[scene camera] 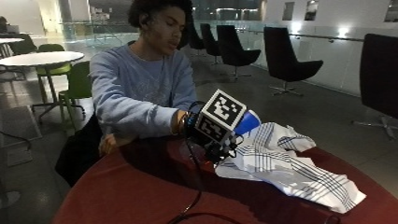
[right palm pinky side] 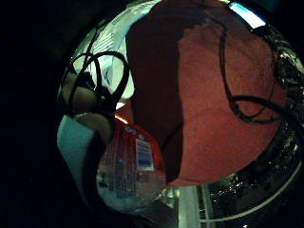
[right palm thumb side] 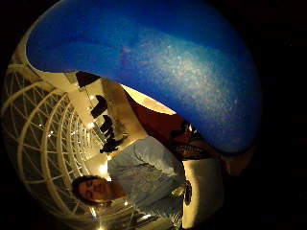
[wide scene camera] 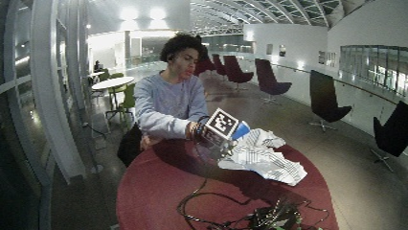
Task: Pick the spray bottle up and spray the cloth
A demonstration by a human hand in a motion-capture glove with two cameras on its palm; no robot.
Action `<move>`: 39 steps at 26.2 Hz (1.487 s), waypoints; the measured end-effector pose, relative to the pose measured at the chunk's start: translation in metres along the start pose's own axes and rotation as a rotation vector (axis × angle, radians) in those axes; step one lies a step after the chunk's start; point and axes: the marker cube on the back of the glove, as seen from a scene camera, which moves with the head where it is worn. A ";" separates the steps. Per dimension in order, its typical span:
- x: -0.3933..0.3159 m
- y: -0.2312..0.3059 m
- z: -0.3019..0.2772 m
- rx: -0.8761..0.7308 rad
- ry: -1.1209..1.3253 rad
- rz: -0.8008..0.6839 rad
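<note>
In the outside view my gloved right hand (scene camera: 208, 137) grips the spray bottle (scene camera: 249, 122) above the red round table (scene camera: 143, 186). Only the bottle's blue top shows past the hand, and it points at the cloth (scene camera: 292, 163). The cloth is white with dark check lines and lies crumpled on the table right beside the hand. The little finger side palm view shows the bottle's clear body with its red label (right palm pinky side: 128, 166) close to the palm, a finger (right palm pinky side: 90, 102) curled beside it, and the table (right palm pinky side: 218, 118) below. The blue spray head (right palm thumb side: 168, 62) fills much of the thumb side palm view.
The person's bare left hand (scene camera: 115, 140) rests at the table's edge near their body. A tangle of cables (wide scene camera: 229, 211) lies on the near part of the table. Black chairs (scene camera: 286, 60) and a white table (scene camera: 40, 58) stand on the floor behind.
</note>
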 end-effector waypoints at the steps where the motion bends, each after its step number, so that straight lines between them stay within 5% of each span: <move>1: 0.000 0.000 0.000 -0.003 0.002 0.000; 16: -0.013 0.006 0.003 0.085 -0.061 -0.053; 27: -0.088 0.041 0.025 0.460 -0.478 -0.449; 39: -0.179 0.041 0.119 0.425 -0.750 -0.637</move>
